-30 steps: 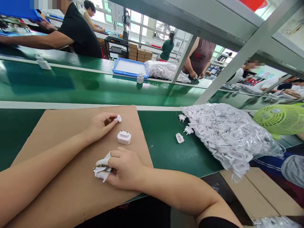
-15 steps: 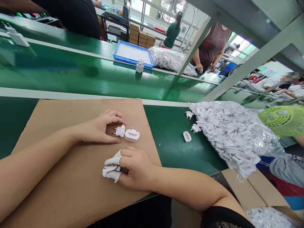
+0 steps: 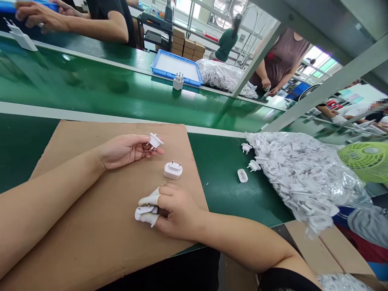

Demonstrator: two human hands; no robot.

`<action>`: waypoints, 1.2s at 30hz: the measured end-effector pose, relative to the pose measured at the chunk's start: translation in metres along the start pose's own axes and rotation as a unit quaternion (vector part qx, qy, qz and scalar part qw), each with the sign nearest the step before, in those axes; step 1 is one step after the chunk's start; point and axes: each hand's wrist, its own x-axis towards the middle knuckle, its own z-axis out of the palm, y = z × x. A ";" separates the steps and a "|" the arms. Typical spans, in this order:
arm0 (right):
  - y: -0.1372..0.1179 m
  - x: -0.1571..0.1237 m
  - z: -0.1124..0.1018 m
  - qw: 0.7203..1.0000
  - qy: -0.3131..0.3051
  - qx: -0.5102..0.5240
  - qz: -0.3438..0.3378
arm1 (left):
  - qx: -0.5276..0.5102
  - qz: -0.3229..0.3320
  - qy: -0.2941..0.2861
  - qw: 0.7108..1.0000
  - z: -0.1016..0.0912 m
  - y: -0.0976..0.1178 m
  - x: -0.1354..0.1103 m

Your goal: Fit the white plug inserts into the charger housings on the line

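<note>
My left hand (image 3: pixel 131 150), palm partly turned up, holds a white plug piece (image 3: pixel 154 141) at its fingertips, with the pins pointing down and left. Below and to the right of it, a white charger (image 3: pixel 173 170) rests on the cardboard sheet (image 3: pixel 91 218), two pins upward. My right hand (image 3: pixel 176 210) wears white finger cots on thumb and forefinger. Those two fingers pinch another white plug piece (image 3: pixel 142 211) low over the cardboard; part of it is hidden by the fingers.
Several loose plug pieces (image 3: pixel 243 176) lie on the green table beside a clear bag (image 3: pixel 297 173) full of them. A green fan (image 3: pixel 365 161) stands at the right. Beyond, a charger (image 3: pixel 178 82) stands on the green belt (image 3: pixel 121 91), near a blue tray (image 3: pixel 160 72). Co-workers are around.
My left hand has picked up the plug piece beside the charger and lifted it up, turning the palm. My right hand keeps its pinch. A co-worker's hands with a blue tray appear top left.
</note>
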 end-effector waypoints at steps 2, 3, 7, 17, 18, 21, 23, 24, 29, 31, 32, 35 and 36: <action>0.000 0.000 -0.001 1.000 -0.003 0.002 0.003 | -0.011 0.000 0.006 1.000 0.000 -0.001 0.001; -0.001 0.000 -0.001 1.000 0.000 0.003 0.002 | -0.013 0.001 0.007 1.000 0.000 -0.001 0.002; -0.001 0.000 -0.001 1.000 0.008 0.007 0.000 | -0.013 0.005 0.008 1.000 0.000 -0.002 0.001; -0.012 0.000 -0.006 0.999 0.025 0.030 0.003 | 0.227 0.166 0.035 0.959 0.005 -0.002 -0.008; -0.015 0.000 -0.006 0.999 0.035 0.038 0.003 | 0.277 0.202 0.053 0.938 0.009 -0.001 -0.013; -0.017 -0.002 -0.006 0.998 0.043 0.048 0.003 | 0.359 0.250 0.045 0.898 0.018 -0.001 -0.022; -0.008 -0.003 -0.004 0.998 0.035 0.033 -0.030 | 0.401 0.262 0.028 0.878 0.019 -0.001 -0.023; -0.002 -0.004 -0.002 0.998 0.031 0.021 -0.052 | 0.426 0.273 0.016 0.862 0.019 -0.002 -0.023; 0.029 -0.010 0.004 0.990 0.042 -0.024 -0.134 | 0.518 0.342 -0.051 0.782 0.032 -0.007 -0.031; 0.031 -0.011 0.004 0.986 0.055 -0.042 -0.150 | 0.532 0.337 -0.072 0.774 0.042 -0.008 -0.035; 0.027 -0.011 0.002 0.985 0.065 -0.053 -0.151 | 0.537 0.326 -0.075 0.775 0.047 -0.009 -0.037; 0.002 -0.011 -0.006 0.987 0.082 -0.080 -0.110 | 0.529 0.299 -0.062 0.792 0.059 -0.009 -0.043; -0.008 -0.011 -0.009 0.989 0.079 -0.084 -0.090 | 0.515 0.301 -0.058 0.800 0.062 -0.010 -0.045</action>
